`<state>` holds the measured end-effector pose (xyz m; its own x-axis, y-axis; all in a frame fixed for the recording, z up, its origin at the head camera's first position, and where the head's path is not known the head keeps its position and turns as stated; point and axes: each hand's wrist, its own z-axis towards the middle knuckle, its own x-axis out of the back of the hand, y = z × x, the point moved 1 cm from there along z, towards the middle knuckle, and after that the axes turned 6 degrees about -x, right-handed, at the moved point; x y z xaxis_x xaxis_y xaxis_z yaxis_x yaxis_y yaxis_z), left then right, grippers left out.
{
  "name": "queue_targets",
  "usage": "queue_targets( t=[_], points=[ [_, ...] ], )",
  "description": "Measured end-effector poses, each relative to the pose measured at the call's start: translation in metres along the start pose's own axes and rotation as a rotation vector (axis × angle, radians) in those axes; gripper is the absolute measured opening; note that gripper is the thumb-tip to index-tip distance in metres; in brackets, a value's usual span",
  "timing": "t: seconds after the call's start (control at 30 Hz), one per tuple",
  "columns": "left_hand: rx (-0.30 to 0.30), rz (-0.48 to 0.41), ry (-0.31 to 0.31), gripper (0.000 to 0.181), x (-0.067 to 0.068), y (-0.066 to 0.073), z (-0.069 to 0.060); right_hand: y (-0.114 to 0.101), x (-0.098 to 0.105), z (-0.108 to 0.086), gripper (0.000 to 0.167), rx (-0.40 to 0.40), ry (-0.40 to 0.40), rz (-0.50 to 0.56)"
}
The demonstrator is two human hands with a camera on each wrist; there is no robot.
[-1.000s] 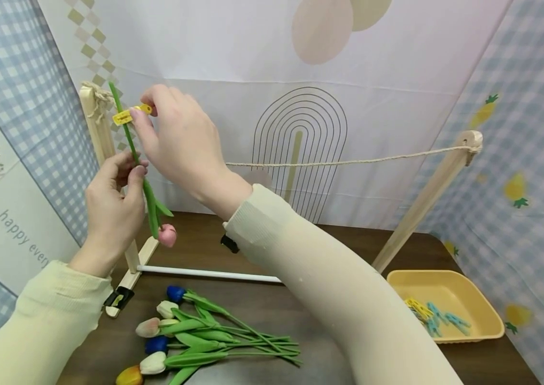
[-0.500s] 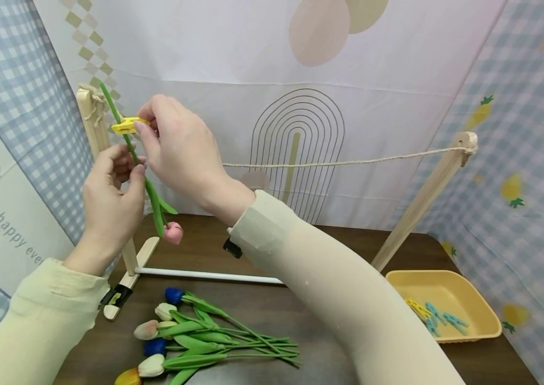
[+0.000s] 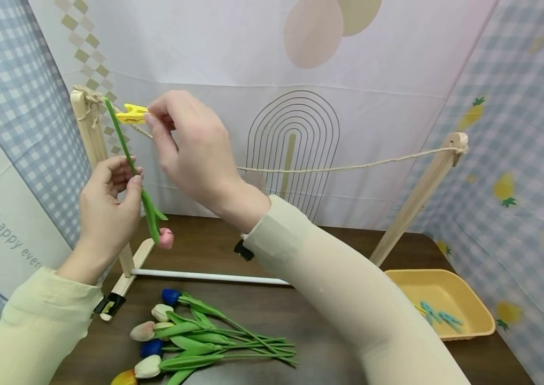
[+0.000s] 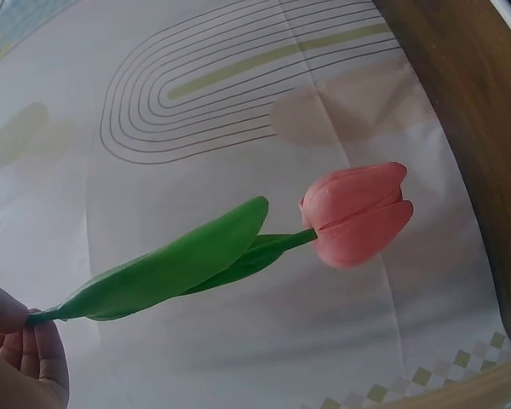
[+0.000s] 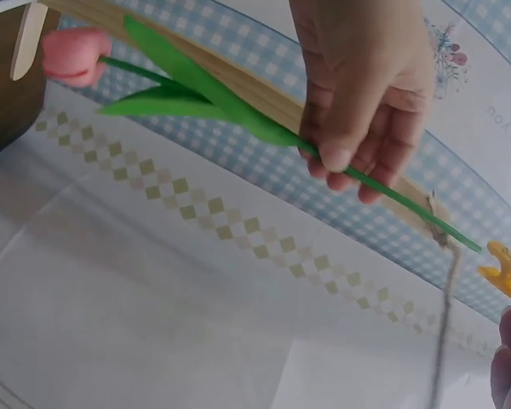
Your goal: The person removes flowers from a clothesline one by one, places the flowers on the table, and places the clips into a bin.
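Observation:
A pink tulip [image 3: 166, 238] hangs head down, its green stem pinched between the thumb and fingers of my left hand [image 3: 110, 206]. The left wrist view shows the bloom [image 4: 358, 213] and its leaves below that grip. My right hand [image 3: 197, 144] pinches a yellow clothespin [image 3: 132, 114] by its handle end. In the right wrist view the clothespin [image 5: 504, 274] has its jaws spread near the stem's tip, a small gap apart from it. Close behind the stem's upper end runs the rope [image 3: 349, 167], tied to the left wooden post [image 3: 88, 128].
Several tulips [image 3: 204, 337] in blue, white, peach and orange lie on the table below. A yellow tray [image 3: 469, 299] with blue and yellow clothespins stands at the right. The right post [image 3: 416, 198] carries the rope's other end; a white bar [image 3: 214, 277] crosses low between the posts.
The clothespin, earlier across the stem, has come off to the right of it and its jaws have spread. The stem's tip has dropped slightly, nearer the rope's knot. The view has shifted a little.

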<state>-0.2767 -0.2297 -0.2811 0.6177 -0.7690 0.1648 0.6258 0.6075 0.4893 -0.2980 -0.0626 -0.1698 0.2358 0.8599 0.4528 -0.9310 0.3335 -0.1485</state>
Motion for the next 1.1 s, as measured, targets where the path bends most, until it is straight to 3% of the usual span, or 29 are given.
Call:
queue_targets(
  t=[0.3, 0.57, 1.1],
  points=[
    [0.015, 0.005, -0.047, 0.028, 0.001, -0.002, -0.017, 0.011, 0.016, -0.025, 0.011, 0.042, 0.001, -0.025],
    [-0.090, 0.028, -0.118, 0.027, -0.006, -0.002, -0.038, 0.036, 0.030, -0.072, 0.009, 0.061, -0.007, -0.057],
    [-0.242, 0.061, -0.291, 0.037, -0.021, 0.004, -0.089, 0.099, 0.068, -0.215, 0.015, -0.221, -0.134, -0.191]
  ],
)
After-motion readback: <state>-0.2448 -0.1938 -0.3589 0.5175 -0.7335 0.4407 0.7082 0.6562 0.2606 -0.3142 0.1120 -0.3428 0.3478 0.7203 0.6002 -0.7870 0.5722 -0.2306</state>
